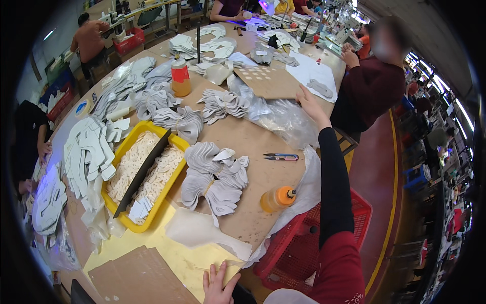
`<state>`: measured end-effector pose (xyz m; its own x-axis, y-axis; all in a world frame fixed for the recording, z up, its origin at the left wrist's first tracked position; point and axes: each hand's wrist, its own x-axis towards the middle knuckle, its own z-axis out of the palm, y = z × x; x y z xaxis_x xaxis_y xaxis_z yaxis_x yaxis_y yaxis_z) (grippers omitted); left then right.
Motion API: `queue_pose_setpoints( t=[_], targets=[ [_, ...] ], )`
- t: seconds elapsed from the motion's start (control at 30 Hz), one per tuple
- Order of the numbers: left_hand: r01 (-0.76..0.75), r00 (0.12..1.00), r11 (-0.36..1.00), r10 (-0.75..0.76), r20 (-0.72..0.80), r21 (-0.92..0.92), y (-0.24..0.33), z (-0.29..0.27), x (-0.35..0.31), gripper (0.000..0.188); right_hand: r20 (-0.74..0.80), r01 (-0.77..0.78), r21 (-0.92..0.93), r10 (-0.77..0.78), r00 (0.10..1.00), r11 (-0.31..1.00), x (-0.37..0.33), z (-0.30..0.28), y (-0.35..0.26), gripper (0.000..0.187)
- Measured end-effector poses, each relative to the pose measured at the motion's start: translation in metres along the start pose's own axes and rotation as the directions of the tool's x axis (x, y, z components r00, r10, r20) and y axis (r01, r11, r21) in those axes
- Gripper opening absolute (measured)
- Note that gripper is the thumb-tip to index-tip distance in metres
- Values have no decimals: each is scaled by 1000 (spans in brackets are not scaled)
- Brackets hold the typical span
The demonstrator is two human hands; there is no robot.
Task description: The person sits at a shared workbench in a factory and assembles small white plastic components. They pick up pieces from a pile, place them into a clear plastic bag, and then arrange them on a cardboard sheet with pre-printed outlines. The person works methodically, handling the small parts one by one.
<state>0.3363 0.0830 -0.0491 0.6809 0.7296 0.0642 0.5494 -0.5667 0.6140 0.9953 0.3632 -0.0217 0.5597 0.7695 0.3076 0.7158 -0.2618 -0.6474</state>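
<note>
My right hand [312,105] reaches far forward and grips the near right corner of a brown cardboard sheet [276,91]. Rows of small pale pieces [260,74] lie on that sheet. Beneath it is crumpled clear plastic [288,121]. My left hand [218,288] rests at the near edge, fingers spread on a yellow sheet [152,235], holding nothing. Another brown board [144,273] lies left of it, and a cream cut piece [202,230] lies just beyond. A pair of thread snips [281,157] is on the table between my hands.
A yellow tray [108,200] of small cream pieces has a black bar across it. Around it lie grey bundled pieces [215,180] and white stacks [86,149]. Orange bottles [276,199] stand on the table. A red crate [363,213] sits beside my right arm; a person [372,91] stands beyond.
</note>
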Motion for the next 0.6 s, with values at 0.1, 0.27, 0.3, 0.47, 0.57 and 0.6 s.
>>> queue_pose_setpoints(
  t=[0.1, 0.27, 0.3, 0.47, 0.57, 0.6],
  targets=[
    [18, 999, 998, -20, -39, -53, 0, 5, -3, 59, 1, 159, 86, -160, 987, 984, -10, 1, -21, 60],
    [2, 998, 998, -6, -60, -65, 2, 6, -3, 59, -2, -155, -179, 157, 988, 972, -51, -45, -42, 61],
    [-3, 999, 998, 0, -50, -58, 1, 4, -2, 58, -14, -210, -233, 213, 977, 949, -66, -51, -46, 61],
    [18, 1000, 999, -18, 4, -50, 10, -7, 5, 53, 230, -229, 39, 214, 949, 973, -137, -48, -87, 67],
    [58, 996, 994, -51, 79, -90, 19, -18, 5, 49, 399, -205, 161, 126, 908, 965, -131, -26, -121, 70],
    [65, 996, 994, -59, 71, -87, 20, -20, 9, 49, 384, -273, 205, 179, 906, 940, -124, -9, -131, 69]
  ],
)
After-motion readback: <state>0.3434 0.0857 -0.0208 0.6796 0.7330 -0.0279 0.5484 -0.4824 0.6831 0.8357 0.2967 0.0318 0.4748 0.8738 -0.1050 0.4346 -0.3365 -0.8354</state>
